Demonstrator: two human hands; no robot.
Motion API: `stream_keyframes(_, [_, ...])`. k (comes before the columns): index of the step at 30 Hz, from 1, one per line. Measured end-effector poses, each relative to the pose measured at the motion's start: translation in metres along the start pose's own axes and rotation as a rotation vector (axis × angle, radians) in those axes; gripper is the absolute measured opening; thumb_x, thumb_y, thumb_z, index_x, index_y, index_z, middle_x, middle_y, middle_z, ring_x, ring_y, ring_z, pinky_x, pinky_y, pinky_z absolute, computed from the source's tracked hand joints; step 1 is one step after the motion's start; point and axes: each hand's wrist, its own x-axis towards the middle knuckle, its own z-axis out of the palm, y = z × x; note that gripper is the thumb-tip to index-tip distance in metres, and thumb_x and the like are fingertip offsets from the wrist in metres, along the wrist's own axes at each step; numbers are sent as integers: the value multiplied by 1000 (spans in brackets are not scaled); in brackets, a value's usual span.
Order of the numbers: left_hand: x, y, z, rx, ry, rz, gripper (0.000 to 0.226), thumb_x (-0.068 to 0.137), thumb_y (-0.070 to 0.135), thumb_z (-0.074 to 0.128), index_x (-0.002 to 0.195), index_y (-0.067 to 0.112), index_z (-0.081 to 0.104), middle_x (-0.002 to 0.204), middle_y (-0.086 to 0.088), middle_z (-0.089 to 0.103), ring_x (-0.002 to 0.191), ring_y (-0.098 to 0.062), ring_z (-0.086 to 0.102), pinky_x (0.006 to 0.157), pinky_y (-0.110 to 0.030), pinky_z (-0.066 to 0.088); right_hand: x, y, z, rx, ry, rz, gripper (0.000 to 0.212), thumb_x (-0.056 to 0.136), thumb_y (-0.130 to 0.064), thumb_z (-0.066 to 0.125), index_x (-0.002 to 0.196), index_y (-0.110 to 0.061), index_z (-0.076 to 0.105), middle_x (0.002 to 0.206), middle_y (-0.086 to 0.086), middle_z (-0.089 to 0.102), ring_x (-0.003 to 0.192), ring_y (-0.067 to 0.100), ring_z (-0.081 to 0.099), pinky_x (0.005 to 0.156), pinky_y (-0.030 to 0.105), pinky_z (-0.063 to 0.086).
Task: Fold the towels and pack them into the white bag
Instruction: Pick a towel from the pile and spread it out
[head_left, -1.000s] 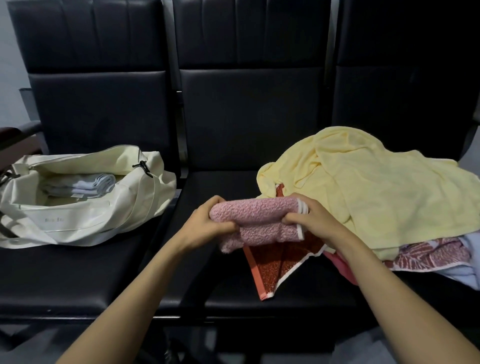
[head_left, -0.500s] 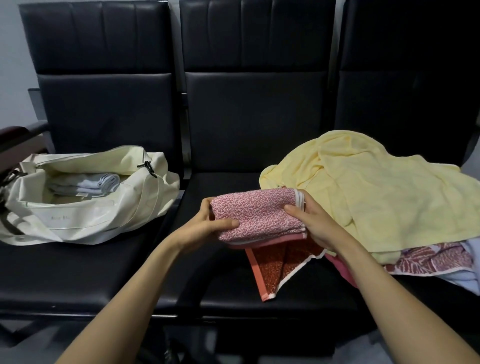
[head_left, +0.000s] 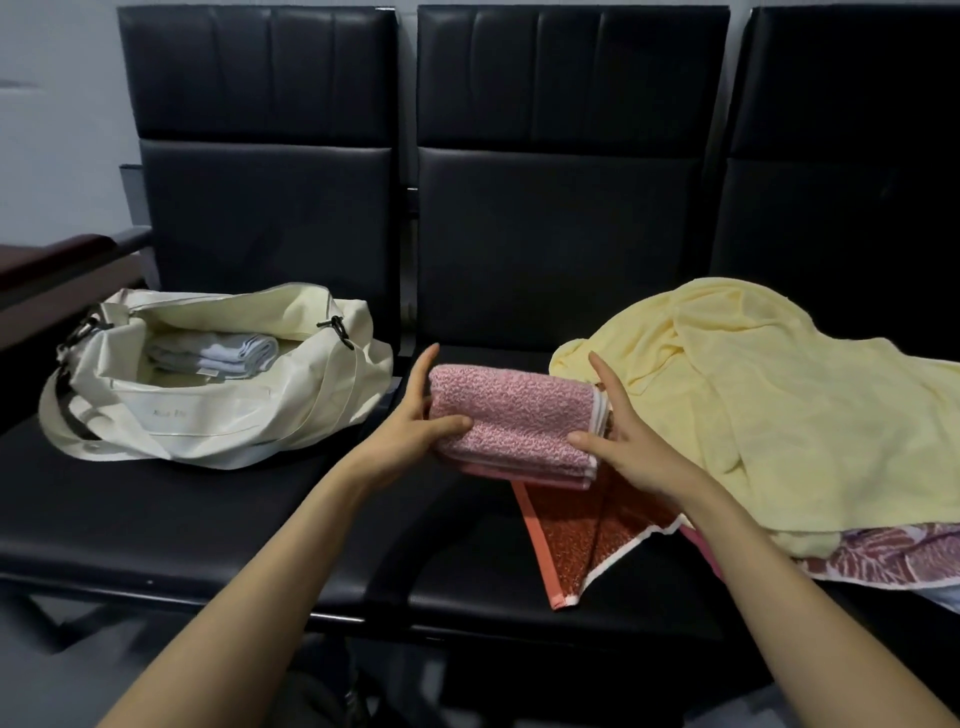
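Speckled pink towel; left of it, cream-white bag; right, plain pale-yellow towel; beneath, rust-orange towel, white-edged.

Three black padded seats joined in a row, upright backs stitched into vertical panels. Behind them, at far left, a pale grey wall. Beside the leftmost seat, a dark red armrest. Below the front edge, grey floor.
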Motion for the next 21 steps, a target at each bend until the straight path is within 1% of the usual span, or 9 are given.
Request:
stream_keyframes(3, [1,9,-27,42,11,33,75,89,-1,61,140,41,24,125,-9,55,106,-16,63,87,-26,53,23,-14,12,-60,10,-27,75,92,-17,63,133,-61,18,145,2,39,129,17,47,110,43,40])
stream_keyframes(6, [6,16,-60,-51,196,-8,54,90,1,60,125,25,26,123,-16,55,102,-24,63,88,-42,54,60,-34,34,-109,37,14,61,93,-17,62,126,-38,15,133,8,47,115,16,56,100,39,49])
stream_keyframes(7, [8,19,-70,-84,270,-12,49,91,-2,57,119,21,25,117,-16,55,96,-23,62,82,-42,54,73,-43,44,-112,54,16,57,94,-16,60,123,-33,14,128,9,50,110,16,58,95,37,52])
stream_keyframes(9, [13,28,-97,-81,435,6,44,91,-8,51,113,16,21,103,-10,50,87,-16,56,71,-34,51,103,-64,70,-136,77,-13,51,95,-14,57,118,-27,14,116,7,50,99,14,58,85,32,51])
stream_keyframes(12, [19,35,-144,-20,609,51,44,86,-10,52,105,16,23,91,-6,42,80,-14,47,69,-35,41,147,-91,105,-161,115,-64,46,96,-12,55,113,-24,13,108,6,48,92,17,56,81,35,47])
stream_keyframes(15, [19,39,-200,88,636,99,42,86,-13,52,91,24,31,88,-6,45,75,-16,48,62,-32,42,196,-118,145,-197,101,-109,44,95,-12,54,110,-25,14,99,4,47,82,18,55,74,34,45])
stream_keyframes(18, [26,33,-248,176,674,110,39,88,-15,49,84,22,37,88,-5,51,74,-14,52,56,-21,49,240,-135,183,-240,80,-153,40,95,-8,52,109,-22,16,90,1,44,70,14,49,58,21,37])
stream_keyframes(19, [30,30,-262,213,699,80,39,88,-15,49,82,21,37,86,-5,51,73,-14,51,55,-21,48,253,-136,195,-249,70,-146,40,95,-7,51,109,-21,17,87,0,43,66,13,47,52,18,35])
stream_keyframes(21, [39,22,-290,303,751,-34,39,85,-16,50,78,20,36,80,-4,47,68,-16,46,55,-26,42,277,-132,218,-259,25,-85,40,94,-7,51,108,-21,16,85,4,45,63,16,45,52,24,36])
